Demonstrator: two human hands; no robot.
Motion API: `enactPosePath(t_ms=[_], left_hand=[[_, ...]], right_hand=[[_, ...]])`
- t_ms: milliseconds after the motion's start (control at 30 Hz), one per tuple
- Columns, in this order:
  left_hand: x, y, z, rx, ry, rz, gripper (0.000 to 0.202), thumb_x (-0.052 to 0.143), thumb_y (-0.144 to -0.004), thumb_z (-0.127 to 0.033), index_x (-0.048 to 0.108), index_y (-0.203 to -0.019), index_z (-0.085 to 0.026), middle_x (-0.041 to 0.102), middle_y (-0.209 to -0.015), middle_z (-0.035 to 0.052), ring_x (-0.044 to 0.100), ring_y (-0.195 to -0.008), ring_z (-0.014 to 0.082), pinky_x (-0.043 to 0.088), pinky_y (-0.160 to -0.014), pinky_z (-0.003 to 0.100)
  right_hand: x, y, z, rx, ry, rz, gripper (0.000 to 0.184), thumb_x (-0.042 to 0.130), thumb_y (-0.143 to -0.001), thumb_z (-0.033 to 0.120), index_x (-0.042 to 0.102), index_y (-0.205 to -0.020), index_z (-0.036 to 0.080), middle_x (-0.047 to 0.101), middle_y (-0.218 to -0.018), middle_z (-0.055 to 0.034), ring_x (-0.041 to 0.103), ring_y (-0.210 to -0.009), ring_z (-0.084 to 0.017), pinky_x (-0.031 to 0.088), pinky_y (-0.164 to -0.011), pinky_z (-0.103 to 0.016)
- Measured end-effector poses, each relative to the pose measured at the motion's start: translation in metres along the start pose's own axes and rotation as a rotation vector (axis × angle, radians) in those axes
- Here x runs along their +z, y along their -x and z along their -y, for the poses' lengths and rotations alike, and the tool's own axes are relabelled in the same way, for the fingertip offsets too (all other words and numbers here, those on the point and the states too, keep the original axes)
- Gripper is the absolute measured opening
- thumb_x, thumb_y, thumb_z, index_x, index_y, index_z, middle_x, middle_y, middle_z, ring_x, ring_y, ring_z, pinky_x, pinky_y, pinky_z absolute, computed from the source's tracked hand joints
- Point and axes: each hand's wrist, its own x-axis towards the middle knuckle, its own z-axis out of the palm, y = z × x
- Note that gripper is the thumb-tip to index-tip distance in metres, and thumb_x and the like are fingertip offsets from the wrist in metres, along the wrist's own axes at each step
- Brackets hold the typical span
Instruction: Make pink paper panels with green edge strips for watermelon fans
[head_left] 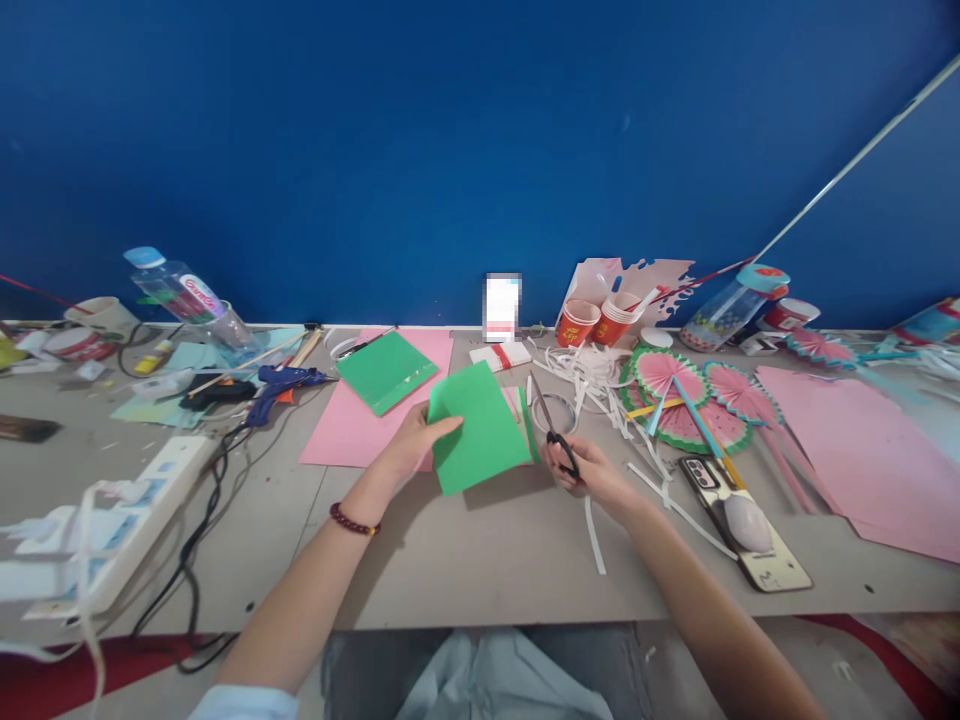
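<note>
- Evidently, we have trimming of paper in hand; that is our judgement from the grip on sheet and blades.
- We find the left hand [417, 437] gripping a green sheet [480, 430] by its near-left side, thumb on top; the sheet reaches rightward from it toward the right hand [589, 470].
- We record the right hand gripping scissors [555, 438] by the handles, blades pointing away from it; whether the blades are parted we cannot tell.
- We note a narrow green strip [528, 425] just left of the right hand; whether it is detached we cannot tell.
- Beyond the left hand, we log a second green sheet [386, 372] on pink paper [330, 435].
- In our judgement, a further cut calls for the left hand holding the sheet steady and the blades lined up along its edge.
</note>
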Motion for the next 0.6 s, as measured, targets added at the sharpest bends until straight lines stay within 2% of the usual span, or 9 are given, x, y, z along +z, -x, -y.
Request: enactPosePath(t_ms=[133, 167, 267, 333, 400, 500, 600], left_hand=[[-0.030, -0.019, -0.001, 0.102, 0.063, -0.459, 0.035, 0.075, -0.053, -0.032, 0.067, -0.083, -0.016, 0.073, -0.088, 0.0066, 0.067, -0.090, 0.0269, 0.052, -0.085, 0.039], [-0.039, -0.024, -0.001, 0.126, 0.063, -0.542, 0.035, 0.073, -0.051, -0.030, 0.066, -0.082, -0.016, 0.072, -0.085, 0.0056, 0.066, -0.088, 0.0257, 0.052, -0.083, 0.037], [-0.061, -0.033, -0.001, 0.133, 0.006, -0.636, 0.035, 0.070, -0.050, -0.030, 0.063, -0.081, -0.015, 0.070, -0.080, 0.0046, 0.065, -0.081, 0.0234, 0.051, -0.077, 0.034], [-0.072, -0.035, 0.000, 0.183, -0.122, -0.652, 0.036, 0.068, -0.054, -0.031, 0.063, -0.086, -0.015, 0.069, -0.084, 0.0057, 0.065, -0.082, 0.0236, 0.050, -0.077, 0.034], [-0.080, -0.036, 0.001, 0.273, -0.307, -0.697, 0.040, 0.069, -0.057, -0.031, 0.062, -0.093, -0.015, 0.069, -0.093, 0.0086, 0.065, -0.088, 0.0254, 0.049, -0.081, 0.035], [-0.088, -0.037, 0.003, 0.363, -0.547, -0.777, 0.047, 0.071, -0.062, -0.032, 0.059, -0.105, -0.015, 0.067, -0.105, 0.0131, 0.063, -0.099, 0.0286, 0.047, -0.089, 0.038], [-0.089, -0.035, 0.003, 0.400, -0.676, -0.759, 0.059, 0.072, -0.067, -0.031, 0.053, -0.120, -0.014, 0.062, -0.117, 0.0160, 0.058, -0.110, 0.0301, 0.044, -0.096, 0.040]], right_hand=[[-0.001, 0.002, 0.002, -0.029, -0.027, -0.037, 0.052, 0.066, -0.066, 0.067, 0.044, -0.067, 0.020, 0.031, -0.056, 0.0074, 0.022, -0.044, -0.005, 0.011, -0.043, -0.022], [-0.001, 0.002, 0.002, -0.027, -0.022, -0.036, 0.051, 0.066, -0.066, 0.066, 0.044, -0.067, 0.020, 0.031, -0.056, 0.0074, 0.022, -0.044, -0.005, 0.012, -0.043, -0.022], [-0.004, 0.000, -0.001, -0.001, 0.058, -0.060, 0.049, 0.063, -0.068, 0.066, 0.046, -0.068, 0.020, 0.032, -0.053, 0.0073, 0.024, -0.043, -0.006, 0.014, -0.043, -0.022], [-0.008, -0.003, -0.002, -0.014, 0.181, -0.139, 0.048, 0.057, -0.072, 0.067, 0.048, -0.066, 0.020, 0.035, -0.052, 0.0058, 0.026, -0.043, -0.008, 0.016, -0.044, -0.023], [-0.013, -0.007, -0.004, -0.084, 0.373, -0.293, 0.047, 0.054, -0.075, 0.065, 0.048, -0.060, 0.020, 0.036, -0.052, 0.0038, 0.030, -0.046, -0.010, 0.019, -0.046, -0.025], [-0.024, -0.011, -0.009, -0.270, 0.709, -0.547, 0.043, 0.055, -0.077, 0.054, 0.043, -0.053, 0.021, 0.042, -0.056, 0.0000, 0.041, -0.056, -0.015, 0.028, -0.053, -0.027], [-0.034, -0.013, -0.013, -0.394, 0.931, -0.677, 0.034, 0.054, -0.078, 0.044, 0.047, -0.055, 0.021, 0.055, -0.078, -0.0074, 0.051, -0.074, -0.020, 0.037, -0.065, -0.030]])
